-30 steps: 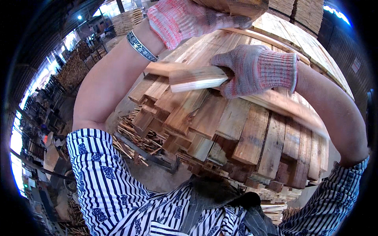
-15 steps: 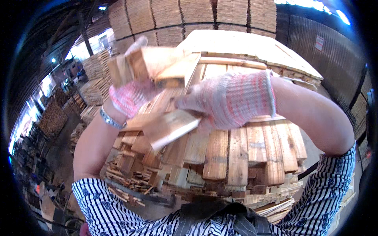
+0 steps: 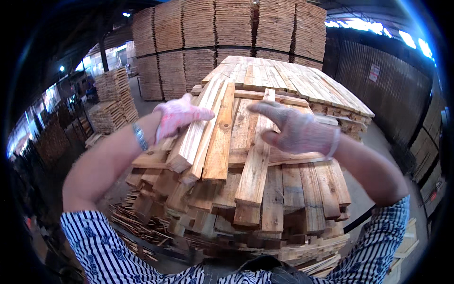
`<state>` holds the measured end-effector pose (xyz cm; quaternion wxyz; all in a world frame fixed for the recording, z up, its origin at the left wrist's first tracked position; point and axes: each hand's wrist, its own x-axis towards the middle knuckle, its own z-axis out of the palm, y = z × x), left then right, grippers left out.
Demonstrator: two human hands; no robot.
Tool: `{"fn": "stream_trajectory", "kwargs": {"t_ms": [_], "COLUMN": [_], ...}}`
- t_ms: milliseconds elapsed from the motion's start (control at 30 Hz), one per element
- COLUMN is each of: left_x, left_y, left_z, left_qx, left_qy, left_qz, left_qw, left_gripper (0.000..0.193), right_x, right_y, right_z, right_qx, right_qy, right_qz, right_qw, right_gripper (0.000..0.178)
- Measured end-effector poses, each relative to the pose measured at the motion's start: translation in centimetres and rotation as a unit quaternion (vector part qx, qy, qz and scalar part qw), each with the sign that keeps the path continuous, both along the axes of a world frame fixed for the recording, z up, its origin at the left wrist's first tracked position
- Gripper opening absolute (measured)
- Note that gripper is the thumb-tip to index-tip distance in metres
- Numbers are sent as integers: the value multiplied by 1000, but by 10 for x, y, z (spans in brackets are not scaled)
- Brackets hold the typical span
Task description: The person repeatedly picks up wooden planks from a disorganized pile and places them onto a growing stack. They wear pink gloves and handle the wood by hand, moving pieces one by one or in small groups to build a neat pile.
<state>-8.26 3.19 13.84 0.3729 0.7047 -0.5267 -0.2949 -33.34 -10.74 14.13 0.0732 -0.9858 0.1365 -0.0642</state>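
Note:
My left hand (image 3: 179,116), in a pink and white knitted glove, lies against the left side of a small group of wooden boards (image 3: 201,130). Its forefinger stretches over their top. Beside that group, to the right, a single board (image 3: 255,161) lies lengthwise on the pile. My gloved right hand (image 3: 300,127), slightly blurred, is just right of this board. Its forefinger and thumb are spread apart and point at the board; whether they touch it I cannot tell. Beneath lie layers of boards (image 3: 309,189) with uneven near ends.
A neat stack of planks (image 3: 288,78) stands just beyond the pile. Tall strapped lumber stacks (image 3: 198,28) rise at the back. More stacked wood (image 3: 113,102) is at the left, with thin scrap sticks (image 3: 135,220) low down. A corrugated metal wall (image 3: 354,71) runs along the right.
Short boards held in both hands, tilted above the pile, now lie lengthwise on it. Both hands have loosened and moved apart. The view has shifted, showing more of the back stacks.

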Motion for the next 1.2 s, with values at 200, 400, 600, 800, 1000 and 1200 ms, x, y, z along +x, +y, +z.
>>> {"fn": "stream_trajectory", "kwargs": {"t_ms": [200,400,600,800,1000,1200], "left_x": [13,22,38,8,17,34], "left_y": [-36,-7,-7,-26,-2,7], "left_z": [10,24,5,1,30,3], "left_qx": [100,84,76,106,97,176], "left_qy": [-121,-111,-213,-226,-234,-388], "left_qz": [137,147,135,122,176,159], "left_qw": [978,979,965,961,951,891], "left_gripper": [76,102,87,95,78,72], "right_x": [63,60,64,60,57,61], "right_y": [-22,-26,-17,-17,-27,-12], "right_z": [-33,-39,-38,-33,-39,-31], "right_qx": [63,66,80,131,139,142], "right_qy": [-44,-43,-63,-80,-113,-74], "right_qz": [-242,-238,-240,-224,-210,-231], "right_qw": [967,968,965,962,961,960], "right_gripper": [82,77,71,71,73,70]}}
